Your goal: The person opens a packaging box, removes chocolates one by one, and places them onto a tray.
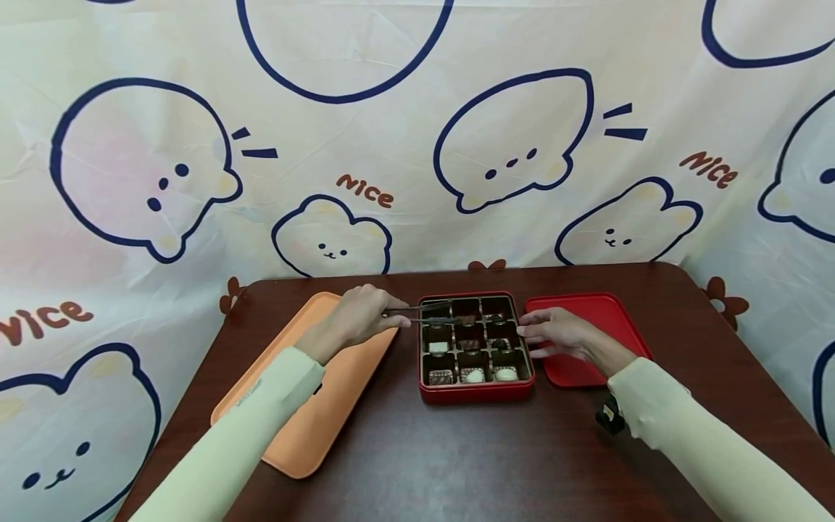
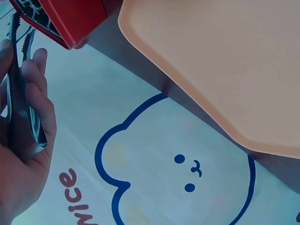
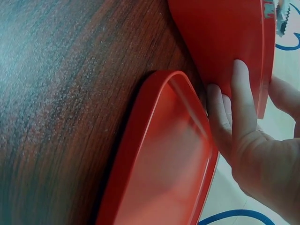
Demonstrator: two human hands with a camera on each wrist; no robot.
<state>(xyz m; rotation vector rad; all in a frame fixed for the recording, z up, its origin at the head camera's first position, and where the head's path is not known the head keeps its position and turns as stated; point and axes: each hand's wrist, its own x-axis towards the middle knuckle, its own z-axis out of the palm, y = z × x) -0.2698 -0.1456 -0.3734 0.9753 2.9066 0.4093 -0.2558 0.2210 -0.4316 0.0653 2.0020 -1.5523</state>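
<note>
My left hand (image 1: 362,319) grips dark metal tongs (image 2: 18,112) with toothed tips. In the head view the tongs reach over the back left compartment of a red box (image 1: 478,393), their two arms apart. The box is divided into several compartments holding chocolates: white ones (image 1: 506,374) at the front, a pale square one (image 1: 439,347) at the left, dark ones (image 1: 469,345) in the middle. My right hand (image 1: 562,332) rests at the box's right side. In the right wrist view its extended fingers (image 3: 242,89) lie along the outer wall, the thumb by the rim.
An orange tray (image 1: 342,391) lies slanted on the dark wooden table (image 1: 470,449), left of the box. A red lid (image 1: 574,371) lies inside up at the right, partly under my right hand. A printed cloth (image 1: 417,145) hangs behind the table.
</note>
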